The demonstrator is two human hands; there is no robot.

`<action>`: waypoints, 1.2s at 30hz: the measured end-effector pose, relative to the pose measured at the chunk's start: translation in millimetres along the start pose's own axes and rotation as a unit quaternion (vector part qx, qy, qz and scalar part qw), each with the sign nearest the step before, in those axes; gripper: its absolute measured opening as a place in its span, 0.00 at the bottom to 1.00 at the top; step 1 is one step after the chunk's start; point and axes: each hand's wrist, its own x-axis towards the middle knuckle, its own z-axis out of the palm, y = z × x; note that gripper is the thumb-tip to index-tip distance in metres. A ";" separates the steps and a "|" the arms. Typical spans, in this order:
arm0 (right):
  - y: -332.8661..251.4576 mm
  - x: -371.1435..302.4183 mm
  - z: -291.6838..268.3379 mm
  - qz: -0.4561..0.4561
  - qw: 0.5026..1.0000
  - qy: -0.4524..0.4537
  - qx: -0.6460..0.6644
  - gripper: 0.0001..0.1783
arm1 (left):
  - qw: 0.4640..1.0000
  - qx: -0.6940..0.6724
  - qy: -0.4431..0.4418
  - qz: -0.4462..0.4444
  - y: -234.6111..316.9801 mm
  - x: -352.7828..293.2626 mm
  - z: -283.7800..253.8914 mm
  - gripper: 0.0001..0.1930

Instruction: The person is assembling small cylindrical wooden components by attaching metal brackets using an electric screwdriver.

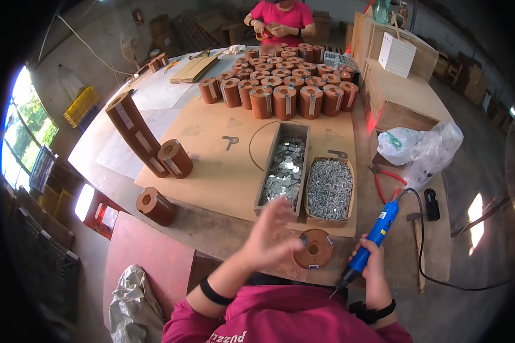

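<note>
My right hand (373, 258) is wrapped round a blue electric screwdriver (374, 239), its bit pointing down toward me and its cord leading off to the right. My left hand (273, 235) is raised with thumb and fingers apart, just left of a reddish-brown cylinder (321, 251). That cylinder stands at the near table edge, with a hole in its top and small metal plates at its rim. Beyond my left hand lies a long wooden box (260, 197) of flat metal plates (286, 166). Beside it is a shallow box (309, 219) heaped with screws (329, 188).
Several finished-looking brown cylinders (286, 103) crowd the far table; a leaning stack (133, 134) and a single cylinder (155, 207) stand left. Red-handled pliers (379, 186), a hammer (419, 251) and plastic bags (426, 150) lie right. Across the table a person (281, 26) works.
</note>
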 end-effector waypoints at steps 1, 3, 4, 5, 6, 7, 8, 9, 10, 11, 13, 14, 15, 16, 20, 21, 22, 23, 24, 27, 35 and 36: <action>0.2 0.6 -1.5 0.001 1.000 0.001 0.002 0.15 | 0.999 0.041 0.016 -0.002 1.4 18.0 -10.9 0.39; -0.3 1.8 -1.6 0.002 1.000 0.002 0.006 0.15 | 0.987 0.155 0.048 -0.011 2.6 56.9 -30.5 0.26; -1.1 1.6 -1.9 0.003 1.000 0.006 0.002 0.16 | 0.972 0.225 0.061 -0.018 2.4 74.4 -36.9 0.20; -1.7 1.2 -0.7 0.006 1.000 0.003 -0.004 0.16 | 0.972 0.228 0.063 -0.017 -0.7 84.9 -44.2 0.20; -1.9 1.1 0.1 0.006 1.000 0.001 -0.003 0.16 | 0.952 0.298 0.056 -0.042 -7.5 94.6 -50.8 0.16; -1.3 1.4 0.0 0.007 1.000 0.000 -0.002 0.16 | 0.928 0.363 0.044 -0.065 -13.2 102.3 -53.0 0.12; -0.9 1.9 0.2 0.009 1.000 -0.002 -0.001 0.16 | 0.929 0.363 0.041 -0.063 -17.8 107.1 -51.3 0.12; -0.7 2.3 1.6 0.007 1.000 0.000 0.001 0.16 | 0.907 0.414 -0.001 -0.077 -21.3 111.6 -46.9 0.10; -1.3 2.3 1.6 0.010 1.000 -0.003 0.003 0.16 | 0.881 0.462 -0.044 -0.091 -25.2 115.4 -40.5 0.09; -1.5 1.8 1.3 0.012 1.000 -0.008 0.004 0.16 | 0.862 0.487 -0.080 -0.114 -28.7 120.0 -35.6 0.10; -2.1 1.1 0.2 0.009 1.000 -0.007 0.017 0.17 | 0.820 0.546 -0.114 -0.125 -40.2 124.7 -29.7 0.10; -2.5 1.2 0.3 0.008 1.000 -0.008 0.030 0.18 | 0.772 0.604 -0.144 -0.137 -44.8 126.9 -27.8 0.10; -1.9 2.2 0.0 0.003 0.999 -0.007 0.032 0.18 | 0.731 0.652 -0.151 -0.133 -47.9 126.1 -25.5 0.10; -0.3 2.9 -0.5 0.009 0.999 -0.007 0.030 0.18 | 0.731 0.653 -0.151 -0.127 -49.8 122.7 -25.6 0.10; -2.0 1.6 0.8 0.014 0.999 -0.016 0.027 0.20 | 0.770 0.624 -0.109 -0.072 -53.1 113.3 -32.0 0.11; -1.5 -0.3 -0.4 0.015 0.999 -0.017 0.027 0.20 | 0.788 0.602 -0.099 -0.079 -51.6 113.7 -30.1 0.11; -2.9 -0.2 -1.0 0.014 0.999 -0.015 0.027 0.20 | 0.805 0.580 -0.087 -0.086 -49.1 115.1 -29.2 0.10; -3.6 -0.3 -1.1 0.014 0.999 -0.013 0.028 0.20 | 0.805 0.581 -0.086 -0.087 -49.4 114.8 -29.5 0.10; -4.0 -0.4 -0.6 0.014 0.999 -0.014 0.028 0.20 | 0.808 0.577 -0.084 -0.084 -50.6 114.5 -30.0 0.10; -3.6 -1.1 -0.1 0.011 1.000 -0.006 0.029 0.20 | 0.813 0.567 -0.085 -0.103 -46.9 116.2 -29.9 0.10; -4.2 1.3 2.3 0.013 1.000 -0.003 0.020 0.18 | 0.817 0.556 -0.102 -0.112 -44.5 117.8 -31.1 0.10; -4.0 0.7 2.6 0.008 1.000 0.000 0.013 0.17 | 0.813 0.555 -0.120 -0.130 -41.7 118.0 -29.0 0.10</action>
